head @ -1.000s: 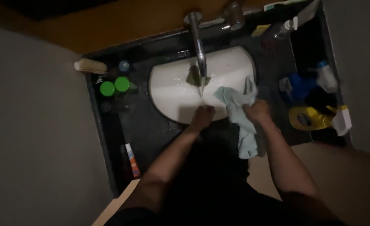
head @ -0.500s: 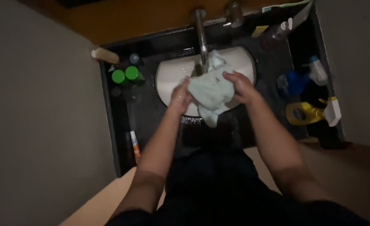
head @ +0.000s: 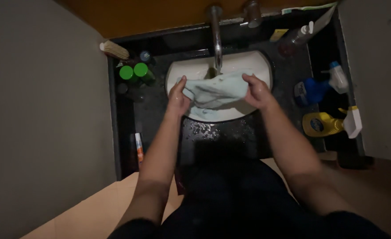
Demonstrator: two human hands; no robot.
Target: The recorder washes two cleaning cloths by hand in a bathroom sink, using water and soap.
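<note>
Leftmost, a pale brush (head: 114,49) lies at the back corner of the dark surface (head: 160,128), and just beside it stand two green-capped bottles (head: 133,72), pushed back from the basin, probably so they stay out of the splash. Nearer the front edge lies a small white and orange tube (head: 139,147), flat on its side.

Next comes the left hand (head: 178,95), its fingers closed in a pinch on the left end of a light blue cloth (head: 215,90). The cloth hangs stretched over the white sink (head: 259,64), directly below the spout of the metal tap (head: 216,35), so a thin stream of water, if that is what shows at the spout, would land on its middle. Holding it taut between two ends seems to spread the fabric open under the tap. Drops of water glint on the surface in front of the basin.

The right hand (head: 258,92) pinches the cloth's other end in the same way, thumb on top, level with the left.

Further right, a clear pump bottle (head: 299,34) leans at the back, and a blue spray bottle (head: 312,87) and a yellow spray bottle (head: 326,124) lie grouped along the right side, near but clear of the sink.
</note>
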